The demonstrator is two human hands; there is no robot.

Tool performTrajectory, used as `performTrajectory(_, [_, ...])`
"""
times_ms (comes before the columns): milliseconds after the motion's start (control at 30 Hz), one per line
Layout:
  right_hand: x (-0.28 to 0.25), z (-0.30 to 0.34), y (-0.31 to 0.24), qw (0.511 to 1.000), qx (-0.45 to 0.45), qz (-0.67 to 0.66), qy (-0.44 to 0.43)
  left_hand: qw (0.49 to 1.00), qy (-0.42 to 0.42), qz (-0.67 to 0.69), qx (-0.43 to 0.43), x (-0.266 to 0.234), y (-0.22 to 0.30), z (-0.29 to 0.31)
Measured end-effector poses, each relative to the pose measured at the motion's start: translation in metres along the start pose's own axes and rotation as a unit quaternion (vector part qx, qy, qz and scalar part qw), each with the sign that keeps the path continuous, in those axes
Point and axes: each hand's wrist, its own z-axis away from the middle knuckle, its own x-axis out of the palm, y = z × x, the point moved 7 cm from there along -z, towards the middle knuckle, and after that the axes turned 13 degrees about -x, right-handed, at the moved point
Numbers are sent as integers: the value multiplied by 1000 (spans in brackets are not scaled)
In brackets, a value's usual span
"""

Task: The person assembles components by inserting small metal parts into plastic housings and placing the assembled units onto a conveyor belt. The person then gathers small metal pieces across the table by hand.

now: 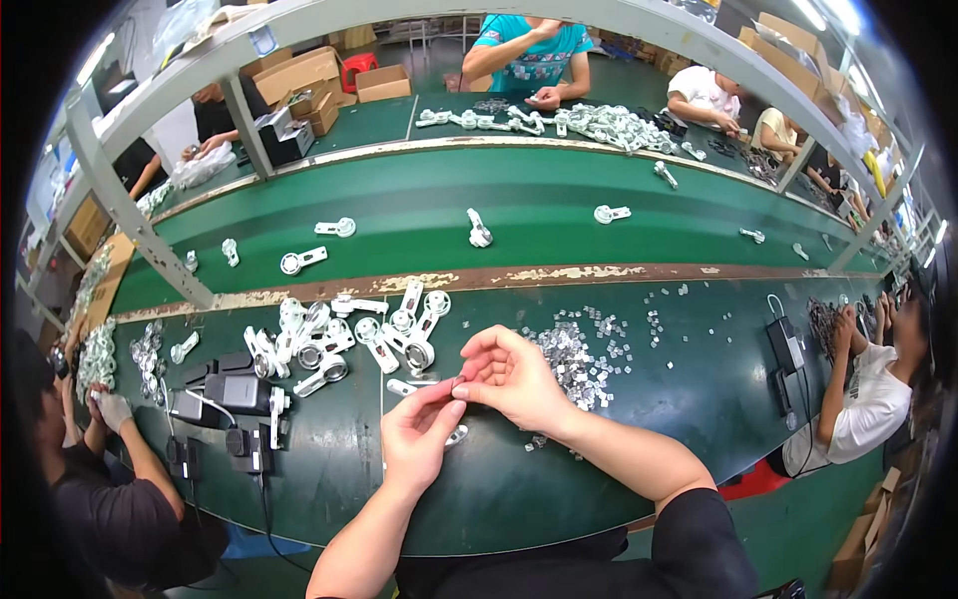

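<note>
My left hand (pixel 412 437) and my right hand (pixel 519 384) meet over the green workbench, thumbs and fingertips pinched together. Between the fingertips is something tiny with a dark edge; its kind is too small to tell. Just beyond my left hand lies a white part with a round ring head and a short handle (pixel 401 387). Another small white piece (pixel 456 436) shows partly from under the hands. A heap of similar white ring-headed parts (pixel 309 334) lies farther to the left. Beside my right hand spreads a pile of small clear-grey square pieces (pixel 579 367).
Black power adapters with cords (pixel 239 394) stand left on the bench; another black power box (pixel 785 344) is at right. Beyond a worn ledge (pixel 559 275), a green conveyor belt (pixel 399 190) carries scattered white parts. A grey metal frame (pixel 140 235) rises overhead. Co-workers sit on both sides and opposite.
</note>
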Motion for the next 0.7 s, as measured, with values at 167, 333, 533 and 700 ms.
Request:
performTrajectory(167, [-29, -42, 17, 989, 76, -2, -123, 993, -42, 64, -93, -13, -8, -10])
performTrajectory(333, [-159, -158, 5, 739, -297, 604, 31, 993, -8, 58, -106, -22, -5, -22])
performTrajectory(533, [-122, -209, 60, 720, -308, 585, -211, 995, 4, 4, -100, -22, -13, -24])
performTrajectory(700, [-63, -197, 35, 840, -225, 485, -96, 991, 49, 34, -120, -34, -9, -21])
